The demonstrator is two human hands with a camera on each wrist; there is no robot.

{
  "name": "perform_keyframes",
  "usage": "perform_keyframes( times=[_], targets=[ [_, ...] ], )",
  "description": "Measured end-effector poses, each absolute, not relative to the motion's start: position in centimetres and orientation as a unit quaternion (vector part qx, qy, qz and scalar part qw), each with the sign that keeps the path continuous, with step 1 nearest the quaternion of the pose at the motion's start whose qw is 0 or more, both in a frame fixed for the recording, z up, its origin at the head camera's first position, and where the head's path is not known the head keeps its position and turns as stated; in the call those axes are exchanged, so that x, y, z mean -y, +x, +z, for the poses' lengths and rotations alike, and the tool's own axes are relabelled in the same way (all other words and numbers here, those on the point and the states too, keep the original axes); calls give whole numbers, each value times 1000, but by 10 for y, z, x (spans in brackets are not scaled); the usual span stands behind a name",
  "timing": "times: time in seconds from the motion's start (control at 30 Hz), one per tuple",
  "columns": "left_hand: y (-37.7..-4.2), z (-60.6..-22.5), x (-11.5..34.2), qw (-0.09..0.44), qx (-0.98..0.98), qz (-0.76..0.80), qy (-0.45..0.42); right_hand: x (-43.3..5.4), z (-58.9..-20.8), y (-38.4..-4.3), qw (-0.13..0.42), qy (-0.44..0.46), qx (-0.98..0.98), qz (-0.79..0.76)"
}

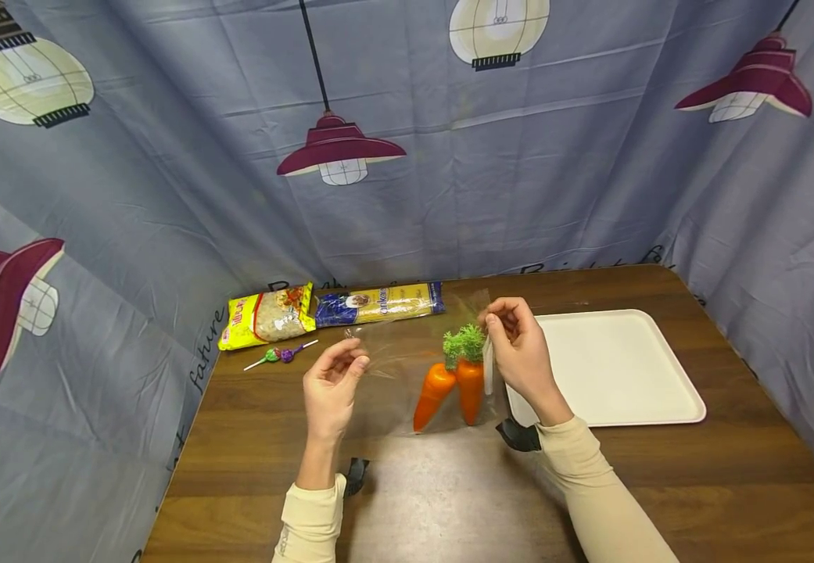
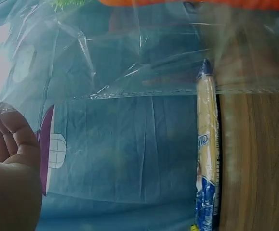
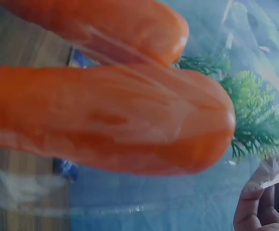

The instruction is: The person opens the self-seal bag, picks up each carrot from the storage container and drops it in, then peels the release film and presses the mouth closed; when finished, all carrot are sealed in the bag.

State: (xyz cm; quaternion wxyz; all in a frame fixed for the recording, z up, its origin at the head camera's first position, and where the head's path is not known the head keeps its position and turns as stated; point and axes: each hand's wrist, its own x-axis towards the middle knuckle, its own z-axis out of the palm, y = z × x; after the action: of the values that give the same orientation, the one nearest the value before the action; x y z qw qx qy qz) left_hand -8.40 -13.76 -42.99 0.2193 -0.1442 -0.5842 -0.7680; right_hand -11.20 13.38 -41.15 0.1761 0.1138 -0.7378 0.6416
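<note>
Both hands hold up a clear plastic bag over the table. Thumb and fingers of my left hand pinch its upper left corner, as the left wrist view also shows at the bag's edge. At the upper right corner, my right hand pinches the film. Inside, toward the right side, hang two orange carrots, a left carrot and a right carrot, with green leafy tops upward. Up close in the right wrist view, one carrot lies behind the film.
A yellow bag of pale food and a blue-and-yellow spaghetti packet lie along the table's back. Two lollipops, one green and one purple, lie before them. A white tray lies to the right, partly behind my right hand.
</note>
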Motion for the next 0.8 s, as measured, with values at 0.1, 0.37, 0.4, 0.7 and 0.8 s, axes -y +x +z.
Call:
perform_keyframes(
  times=[0.1,0.37,0.4,0.7,0.8],
  targets=[
    [-85,-428,137,217,596,-758,-151,-139,-411,-108,186,131,747,625],
    [-89,-422,138,221,588,-757,-178,-151,-410,-104,222,181,738,611],
    [-89,-422,138,219,587,-758,-181,-152,-410,-103,227,185,733,614],
    [-94,-422,147,180,585,-763,-210,-159,-412,-100,240,204,708,632],
    [-95,-422,149,167,578,-767,-222,-160,-413,-100,233,215,702,638]
  ],
)
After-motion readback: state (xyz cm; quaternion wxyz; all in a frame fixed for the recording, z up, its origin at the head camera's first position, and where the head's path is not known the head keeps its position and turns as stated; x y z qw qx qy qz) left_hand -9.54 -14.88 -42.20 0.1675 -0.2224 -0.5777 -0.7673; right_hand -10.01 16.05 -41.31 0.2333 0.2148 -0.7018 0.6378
